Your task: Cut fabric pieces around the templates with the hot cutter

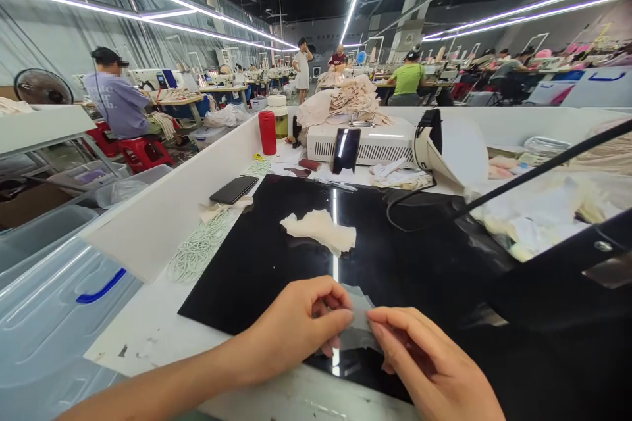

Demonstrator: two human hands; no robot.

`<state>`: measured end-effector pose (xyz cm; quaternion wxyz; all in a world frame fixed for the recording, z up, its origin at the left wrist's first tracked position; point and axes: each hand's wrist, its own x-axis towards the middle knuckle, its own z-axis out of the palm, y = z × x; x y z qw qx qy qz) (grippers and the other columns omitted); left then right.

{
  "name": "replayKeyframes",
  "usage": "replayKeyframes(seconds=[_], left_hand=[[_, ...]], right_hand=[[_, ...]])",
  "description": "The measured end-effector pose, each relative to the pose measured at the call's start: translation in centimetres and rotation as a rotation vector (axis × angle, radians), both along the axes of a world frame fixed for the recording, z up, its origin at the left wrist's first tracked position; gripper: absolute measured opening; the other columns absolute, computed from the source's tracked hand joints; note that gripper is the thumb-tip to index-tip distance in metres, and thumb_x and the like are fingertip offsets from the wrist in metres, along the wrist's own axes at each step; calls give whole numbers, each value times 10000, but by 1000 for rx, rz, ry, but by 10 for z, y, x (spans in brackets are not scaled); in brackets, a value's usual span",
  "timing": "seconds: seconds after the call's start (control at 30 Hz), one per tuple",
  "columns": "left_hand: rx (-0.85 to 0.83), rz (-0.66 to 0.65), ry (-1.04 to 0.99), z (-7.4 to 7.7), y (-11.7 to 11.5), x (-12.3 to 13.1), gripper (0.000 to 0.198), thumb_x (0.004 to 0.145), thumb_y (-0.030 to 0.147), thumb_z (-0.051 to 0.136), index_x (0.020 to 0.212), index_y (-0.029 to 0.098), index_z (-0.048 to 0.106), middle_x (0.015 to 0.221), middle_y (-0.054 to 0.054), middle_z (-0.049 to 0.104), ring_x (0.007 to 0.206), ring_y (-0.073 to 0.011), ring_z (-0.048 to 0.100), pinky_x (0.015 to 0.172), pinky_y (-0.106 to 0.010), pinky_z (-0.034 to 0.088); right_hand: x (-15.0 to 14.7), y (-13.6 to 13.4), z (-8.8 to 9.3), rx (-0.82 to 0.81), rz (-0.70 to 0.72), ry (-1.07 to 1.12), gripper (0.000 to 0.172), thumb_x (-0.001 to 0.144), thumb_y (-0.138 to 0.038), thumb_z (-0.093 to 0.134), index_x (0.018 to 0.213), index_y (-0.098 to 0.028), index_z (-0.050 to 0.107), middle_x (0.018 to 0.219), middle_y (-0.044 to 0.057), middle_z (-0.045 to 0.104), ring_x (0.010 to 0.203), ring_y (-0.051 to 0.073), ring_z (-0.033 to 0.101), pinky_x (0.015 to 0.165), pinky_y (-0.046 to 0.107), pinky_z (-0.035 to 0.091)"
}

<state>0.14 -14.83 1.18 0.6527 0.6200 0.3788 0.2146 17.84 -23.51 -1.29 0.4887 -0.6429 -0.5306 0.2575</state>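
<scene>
Both hands meet over the near edge of a glossy black board (276, 276). Between them is a thin, translucent whitish sheet (359, 316); whether it is film or fine fabric I cannot tell. My left hand (306, 319) pinches its left side with thumb and forefinger, the other fingers curled. At its right edge, my right hand (424, 355) grips it between thumb and fingertips. Just beyond my hands a crumpled cream-coloured piece of cloth (320, 230) lies on the board, touched by neither hand.
A black phone (234, 189) and a tangle of pale green cord (202, 247) lie left of the board. Behind it stand a red bottle (267, 133), a propped phone (346, 150) and a white lamp (451, 151). A black arm (543, 168) crosses the right side.
</scene>
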Motion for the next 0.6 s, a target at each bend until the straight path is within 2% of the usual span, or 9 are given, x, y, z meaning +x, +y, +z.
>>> replayKeyframes(seconds=[0.13, 0.3, 0.5, 0.6], left_hand=[[112, 16, 101, 3, 9, 5, 202, 884, 344, 641, 1033, 217, 591, 790, 38, 610, 535, -98, 557, 503, -198, 444], [438, 4, 306, -2, 17, 8, 122, 927, 300, 641, 988, 246, 550, 769, 72, 612, 592, -99, 518, 565, -214, 353], [894, -88, 493, -15, 17, 5, 222, 1016, 384, 562, 868, 219, 547, 805, 39, 625, 664, -131, 566, 603, -260, 320], [1016, -134, 549, -16, 16, 6, 247, 1028, 376, 545, 853, 202, 570, 806, 21, 628, 666, -138, 588, 572, -277, 307]], right_hand=[[8, 10, -8, 43, 61, -155, 292, 969, -515, 571, 1019, -310, 772, 969, 44, 726, 790, 205, 693, 707, 257, 568], [17, 14, -17, 26, 103, -469, 289, 1035, -448, 485, 1226, -363, 683, 1063, 7, 705, 846, 172, 713, 687, 231, 551], [24, 15, -22, 67, 118, -802, 296, 1055, -429, 438, 1213, -322, 665, 1034, 19, 698, 875, 209, 678, 703, 291, 570], [24, 15, -24, 84, 133, -890, 318, 1064, -414, 419, 1226, -285, 660, 1013, 36, 693, 831, 214, 649, 690, 312, 568]])
